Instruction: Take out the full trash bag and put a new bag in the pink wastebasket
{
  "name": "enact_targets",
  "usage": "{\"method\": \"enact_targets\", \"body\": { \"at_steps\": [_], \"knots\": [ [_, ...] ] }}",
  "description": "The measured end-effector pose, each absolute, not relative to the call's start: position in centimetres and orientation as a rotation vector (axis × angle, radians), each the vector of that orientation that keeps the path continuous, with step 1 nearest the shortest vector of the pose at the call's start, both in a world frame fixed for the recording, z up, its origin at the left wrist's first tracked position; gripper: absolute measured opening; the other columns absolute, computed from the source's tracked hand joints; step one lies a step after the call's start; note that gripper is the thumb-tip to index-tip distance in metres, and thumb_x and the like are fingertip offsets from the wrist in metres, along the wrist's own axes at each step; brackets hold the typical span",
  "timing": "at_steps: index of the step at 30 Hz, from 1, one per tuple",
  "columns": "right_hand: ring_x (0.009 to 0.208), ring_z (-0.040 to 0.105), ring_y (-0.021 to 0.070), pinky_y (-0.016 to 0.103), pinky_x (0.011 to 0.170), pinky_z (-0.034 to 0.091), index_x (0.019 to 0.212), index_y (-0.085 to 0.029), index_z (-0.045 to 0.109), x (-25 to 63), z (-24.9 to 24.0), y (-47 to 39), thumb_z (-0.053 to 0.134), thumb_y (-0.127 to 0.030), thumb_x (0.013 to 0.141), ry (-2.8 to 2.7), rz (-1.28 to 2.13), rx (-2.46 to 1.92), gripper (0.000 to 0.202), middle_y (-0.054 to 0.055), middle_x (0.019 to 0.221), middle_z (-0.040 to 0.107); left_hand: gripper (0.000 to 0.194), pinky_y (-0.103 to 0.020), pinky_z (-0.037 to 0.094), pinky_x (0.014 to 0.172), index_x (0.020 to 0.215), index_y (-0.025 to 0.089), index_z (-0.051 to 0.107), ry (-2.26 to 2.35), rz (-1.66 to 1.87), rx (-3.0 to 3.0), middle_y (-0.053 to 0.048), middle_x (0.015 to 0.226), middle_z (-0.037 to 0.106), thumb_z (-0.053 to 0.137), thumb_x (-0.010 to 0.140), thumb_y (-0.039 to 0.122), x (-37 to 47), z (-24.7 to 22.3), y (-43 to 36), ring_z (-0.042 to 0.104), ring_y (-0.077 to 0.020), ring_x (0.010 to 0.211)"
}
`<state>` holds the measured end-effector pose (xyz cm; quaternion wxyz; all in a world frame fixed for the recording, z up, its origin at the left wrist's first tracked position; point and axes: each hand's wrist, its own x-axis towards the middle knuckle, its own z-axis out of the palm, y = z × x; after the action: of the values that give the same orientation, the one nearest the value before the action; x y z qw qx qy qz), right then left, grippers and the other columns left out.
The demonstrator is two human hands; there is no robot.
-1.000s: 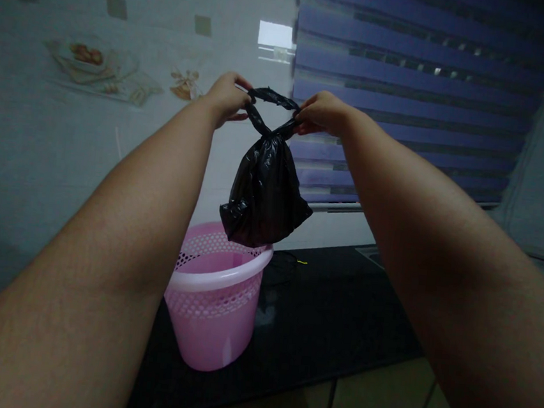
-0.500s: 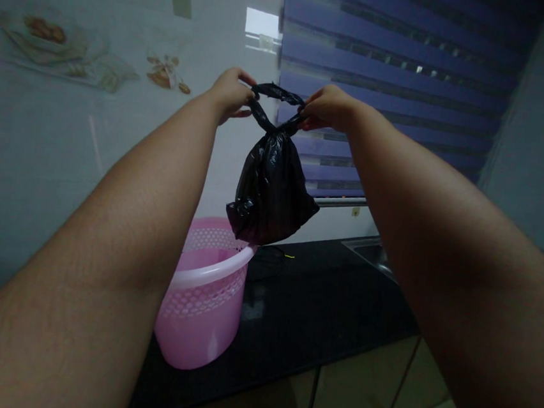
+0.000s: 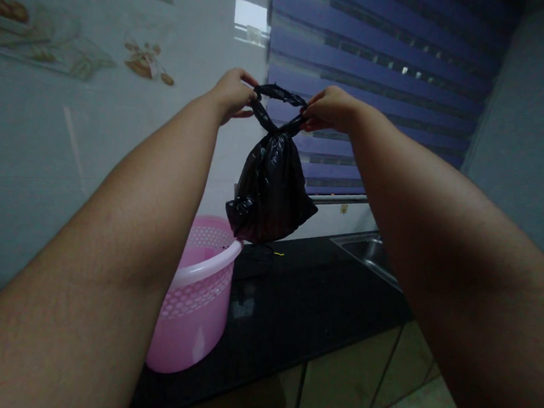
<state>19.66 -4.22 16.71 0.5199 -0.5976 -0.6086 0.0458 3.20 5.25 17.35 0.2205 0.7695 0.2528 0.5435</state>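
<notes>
Fingers of left hand [image 3: 235,96] and right hand [image 3: 332,109] stay pinched on the black plastic bag [image 3: 274,188], which hangs between them, not set down, while the view swings right from the pink basket [image 3: 192,331].

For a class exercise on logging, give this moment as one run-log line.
black bag: hanging; left hand: holds handle loop; right hand: holds handle loop; pink basket: on black counter

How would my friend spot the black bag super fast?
Find the big purple striped blind. By its lower left corner, the left hand and right hand hold up a shiny black bag by its loop. It's dark and crinkly, unlike the pink basket below.
</notes>
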Motion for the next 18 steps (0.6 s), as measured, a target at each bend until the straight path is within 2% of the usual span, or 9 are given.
{"method": "enact_targets", "body": {
  "at_steps": [7,11,18],
  "knots": [
    [0.048,0.058,0.0065,0.031,0.082,0.055,0.07,-0.01,0.052,20.4,16.8,-4.1,0.051,0.003,0.085,-1.469,0.105,-1.427,0.019,-0.002,0.048,0.056,0.044,-0.031,0.04,0.075,0.076,0.032,0.044,0.651,1.473,2.113,0.005,0.047,0.051,0.071,0.042,0.032,3.4,17.1,5.2,0.054,-0.0162,0.095],
    [0.051,0.059,0.0076,0.033,0.084,0.054,0.07,-0.009,0.053,20.3,16.6,-4.4,0.05,0.002,0.085,-1.457,0.097,-1.467,0.019,0.0,0.051,0.057,0.04,-0.032,0.04,0.078,0.077,0.032,0.044,0.653,1.448,2.099,0.005,0.05,0.054,0.07,0.046,0.03,3.5,16.9,5.3,0.053,-0.0167,0.099],
    [0.055,0.059,0.0081,0.026,0.076,0.054,0.072,-0.009,0.055,20.8,16.6,-4.1,0.051,0.0,0.085,-1.461,0.09,-1.5,0.016,0.001,0.056,0.056,0.031,-0.037,0.046,0.081,0.071,0.031,0.048,0.632,1.497,2.039,0.002,0.071,0.066,0.061,0.051,0.012,3.7,16.5,6.0,0.058,-0.0233,0.104]
  ]
}}
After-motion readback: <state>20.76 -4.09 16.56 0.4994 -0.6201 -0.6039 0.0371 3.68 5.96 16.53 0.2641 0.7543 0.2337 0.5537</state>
